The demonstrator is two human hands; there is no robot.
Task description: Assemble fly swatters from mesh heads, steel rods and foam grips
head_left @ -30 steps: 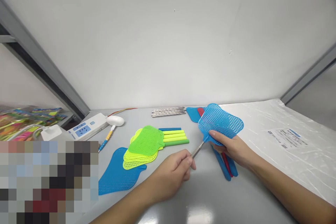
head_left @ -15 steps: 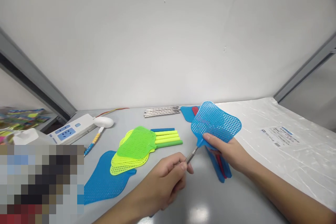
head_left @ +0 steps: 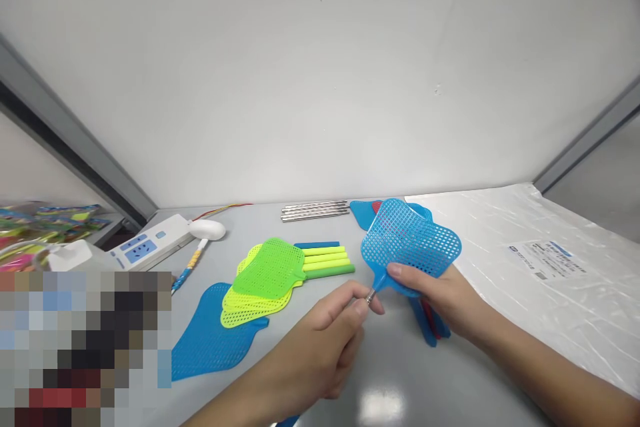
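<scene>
Blue head right of centre, mesh tipped up to the viewer, held clear of the table. Right hand pinched it low, thumb flat on the near face just by the neck; the fingers behind were mostly hidden. A grip so close to the neck probably kept the bendy mesh from twisting.

Left hand, lower centre, was curled, thumb and forefinger pinching the rod near its tip, where it met the neck. Short hold, likely for fine control; rod and neck ran roughly in 1 line. How deep the rod sat, could not tell.

Left of centre: green head on top of yellow heads, these partly over a darker blue mesh. Handles all pointed right, perhaps for easy picking up. Spare rods lay side by side at the wall's foot, upper centre, seemingly kept out of the working space. Count uncertain.

Behind and beneath the right hand: a loose pile with 1 red mesh among blue, its grips reaching toward the lower edge. Power strip sat at left, apart from the hands; plastic sheet covered the right side.
</scene>
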